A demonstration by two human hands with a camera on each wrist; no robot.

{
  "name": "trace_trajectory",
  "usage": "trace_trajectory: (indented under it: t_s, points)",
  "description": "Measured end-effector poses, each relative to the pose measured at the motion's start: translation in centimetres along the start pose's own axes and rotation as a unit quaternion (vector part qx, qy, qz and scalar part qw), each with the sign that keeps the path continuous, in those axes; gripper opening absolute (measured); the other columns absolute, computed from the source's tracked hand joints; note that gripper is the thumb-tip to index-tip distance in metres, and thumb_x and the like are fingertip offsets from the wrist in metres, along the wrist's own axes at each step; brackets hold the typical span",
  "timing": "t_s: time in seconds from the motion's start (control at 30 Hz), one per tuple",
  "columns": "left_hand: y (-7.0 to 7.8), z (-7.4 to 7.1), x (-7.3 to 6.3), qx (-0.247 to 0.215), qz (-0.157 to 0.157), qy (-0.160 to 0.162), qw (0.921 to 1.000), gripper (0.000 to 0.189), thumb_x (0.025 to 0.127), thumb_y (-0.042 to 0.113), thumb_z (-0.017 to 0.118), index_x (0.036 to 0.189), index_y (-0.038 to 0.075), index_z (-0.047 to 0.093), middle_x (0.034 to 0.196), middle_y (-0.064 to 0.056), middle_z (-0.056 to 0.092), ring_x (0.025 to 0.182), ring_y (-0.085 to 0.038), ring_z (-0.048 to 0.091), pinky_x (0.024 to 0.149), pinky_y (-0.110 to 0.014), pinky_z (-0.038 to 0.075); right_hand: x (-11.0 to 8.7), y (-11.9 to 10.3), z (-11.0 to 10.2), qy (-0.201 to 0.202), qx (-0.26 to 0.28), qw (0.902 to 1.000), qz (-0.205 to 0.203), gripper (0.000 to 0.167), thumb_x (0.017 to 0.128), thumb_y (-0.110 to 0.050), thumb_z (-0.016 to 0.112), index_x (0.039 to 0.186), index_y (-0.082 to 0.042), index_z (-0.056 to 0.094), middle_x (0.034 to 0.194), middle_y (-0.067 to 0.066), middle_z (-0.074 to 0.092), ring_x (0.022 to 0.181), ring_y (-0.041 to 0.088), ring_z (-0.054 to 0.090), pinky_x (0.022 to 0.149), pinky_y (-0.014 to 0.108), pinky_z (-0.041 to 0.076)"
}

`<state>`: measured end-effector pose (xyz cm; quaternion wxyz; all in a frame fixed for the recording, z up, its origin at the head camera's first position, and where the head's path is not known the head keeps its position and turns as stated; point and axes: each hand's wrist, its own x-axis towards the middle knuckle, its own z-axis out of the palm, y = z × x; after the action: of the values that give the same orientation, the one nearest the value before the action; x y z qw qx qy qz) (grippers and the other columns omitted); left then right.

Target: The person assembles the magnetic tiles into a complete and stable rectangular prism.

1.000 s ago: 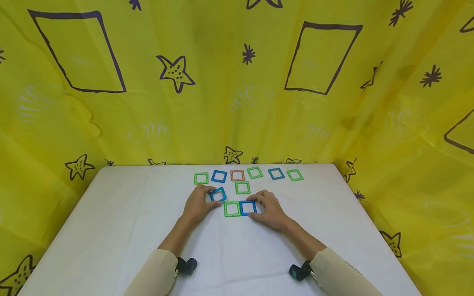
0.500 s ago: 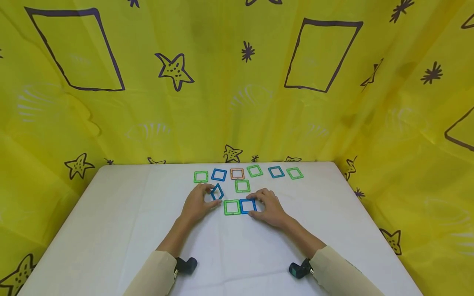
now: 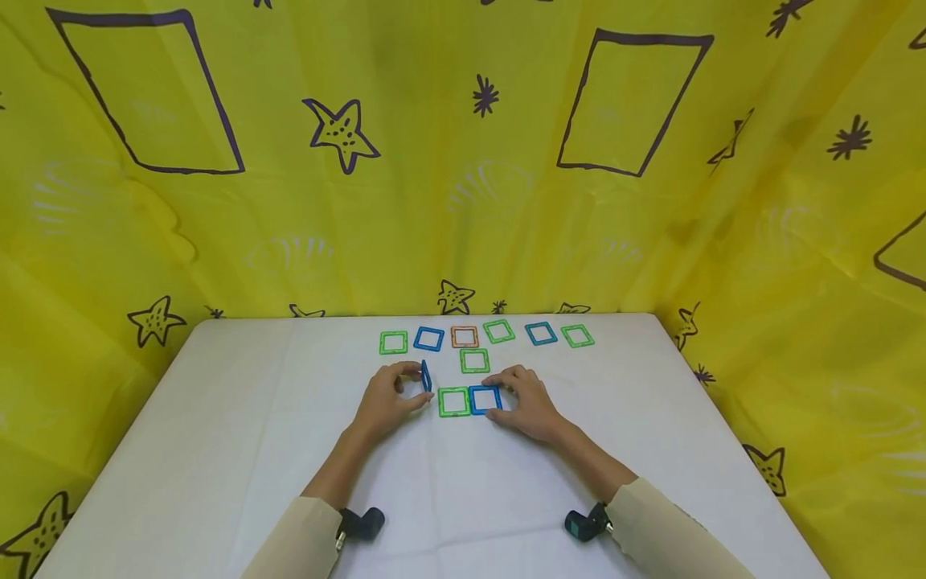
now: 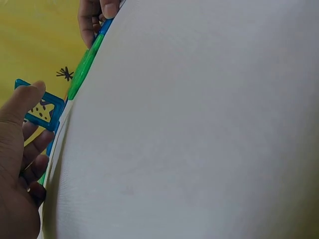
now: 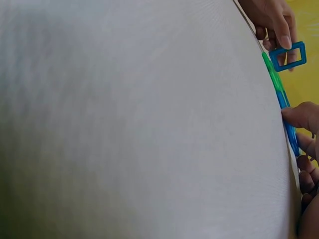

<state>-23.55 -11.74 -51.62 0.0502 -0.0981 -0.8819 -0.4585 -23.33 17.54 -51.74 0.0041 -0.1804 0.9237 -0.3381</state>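
Note:
My left hand (image 3: 387, 400) pinches a blue square magnetic tile (image 3: 426, 377) between thumb and fingers. It is turned almost edge-on in the head view; the left wrist view shows the open middle of its frame (image 4: 58, 115). To the right, a green square tile (image 3: 454, 414) lies flat, side by side with a second blue square tile (image 3: 473, 400). My right hand (image 3: 534, 408) grips that blue tile at its right side, thumb at the near edge and fingers at the far edge. The left-hand tile stands just left of the green one, apart from it.
Behind the hands, a row of loose square tiles runs along the back of the white table (image 3: 217, 450): green ones (image 3: 394, 352), blue ones (image 3: 428, 349) and an orange one (image 3: 465, 346). Another green tile (image 3: 474, 371) lies before the row. A yellow patterned curtain (image 3: 419, 217) surrounds the table.
The blue tile in my left hand has turned from facing the camera to nearly edge-on. My right hand keeps its grip on the other blue tile, and the tile pair stays put.

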Motion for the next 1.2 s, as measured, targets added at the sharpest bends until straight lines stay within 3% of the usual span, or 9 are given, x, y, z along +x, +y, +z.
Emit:
trace_trajectory:
  t_s: [0.43,1.2]
  points:
    - [-0.3,-0.2,-1.0,-0.068,0.016,-0.015,0.9974,0.051,0.088,0.021,0.087,0.136,0.013,0.071,0.118,0.003,0.074,0.098,-0.022,0.051,0.086,-0.041,0.040,0.1,-0.1,-0.1,0.000,-0.002,1.0000,0.005,0.047,0.087,-0.029,0.086,0.131,-0.024,0.073,0.125,0.003,0.057,0.116,0.025,0.048,0.101,0.050,0.041]
    - [0.3,0.8,-1.5,-0.058,0.026,-0.032,0.9975,0.052,0.086,0.021,0.088,0.135,0.015,0.073,0.116,0.008,0.074,0.097,-0.021,0.049,0.084,-0.039,0.039,0.0,-0.2,-0.1,0.000,-0.002,1.0000,0.003,0.046,0.087,-0.029,0.086,0.131,-0.023,0.072,0.125,0.004,0.057,0.116,0.026,0.048,0.100,0.051,0.041]
